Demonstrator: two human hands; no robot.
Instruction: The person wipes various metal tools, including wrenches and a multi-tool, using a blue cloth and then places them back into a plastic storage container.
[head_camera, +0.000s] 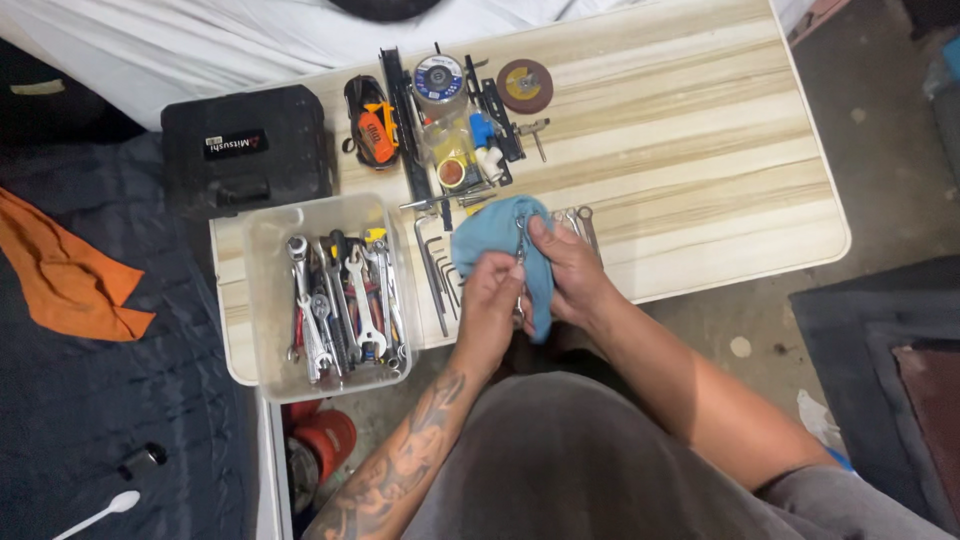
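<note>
Blue cloth (492, 235) (bunched) — both hands (530, 285) pinch a wrench (519, 262).

A bin (262, 300) of wrenches (345, 300) sits on the table's (700, 150) left near edge. Behind it lies a case (245, 145). Right of the bin lie hex keys (435, 270), then the hands (530, 290) with a cloth (490, 235) above the near edge. Behind them lie discs (525, 85) and tools (372, 125). Left of the table lies a rag (60, 270).

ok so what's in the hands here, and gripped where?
Both hands hold a blue cloth wrapped round a small metal wrench. Left hand grips its lower end, right hand pinches its upper part through the cloth.
</note>
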